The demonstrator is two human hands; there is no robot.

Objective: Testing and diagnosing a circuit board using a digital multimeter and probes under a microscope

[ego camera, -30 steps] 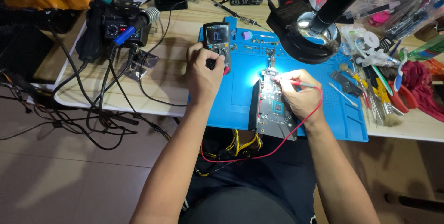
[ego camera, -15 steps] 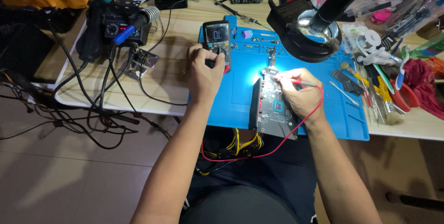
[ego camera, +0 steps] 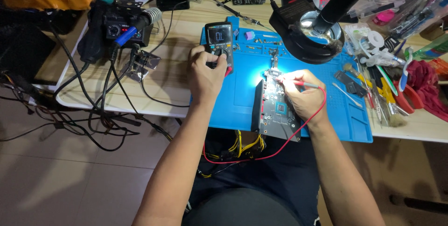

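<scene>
The left hand (ego camera: 205, 74) rests on a small dark handheld multimeter with a lit screen (ego camera: 219, 39), fingers curled around its dial, seemingly pinching it, though the grip is partly hidden. The right hand (ego camera: 303, 97) pinches a thin red-handled test probe (ego camera: 305, 84), its tip touching the upper edge of a grey rectangular circuit board (ego camera: 277, 109). The board lies on a blue rubber work mat (ego camera: 336, 114) on the wooden desk (ego camera: 172, 86). A red lead wire (ego camera: 280, 149) loops down past the desk edge. A slight slip of the probe could likely bridge neighbouring contacts; the hanging wire might snag and tug the tip aside.
</scene>
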